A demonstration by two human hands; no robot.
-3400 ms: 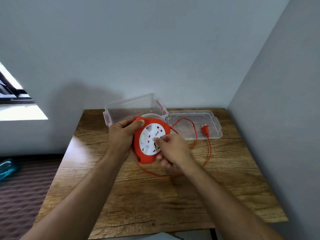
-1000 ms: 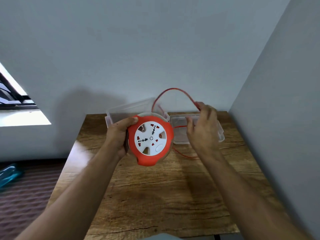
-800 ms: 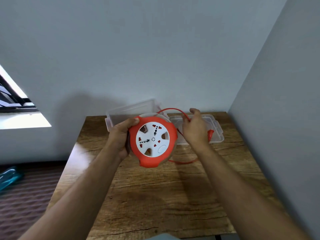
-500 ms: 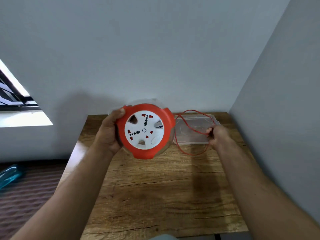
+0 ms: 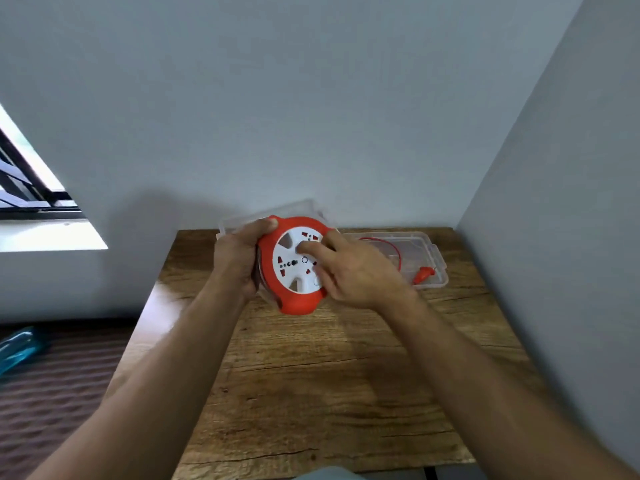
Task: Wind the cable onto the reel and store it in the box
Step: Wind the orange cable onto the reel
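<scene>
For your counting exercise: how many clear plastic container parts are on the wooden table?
2. A clear box stands at the table's back edge, mostly hidden behind the reel; its lid lies flat to the right, with cable and plug on it.

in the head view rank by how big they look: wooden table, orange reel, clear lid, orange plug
1. wooden table
2. orange reel, though held up nearer the camera, so it may look oversized
3. clear lid, much like the reel
4. orange plug
</scene>
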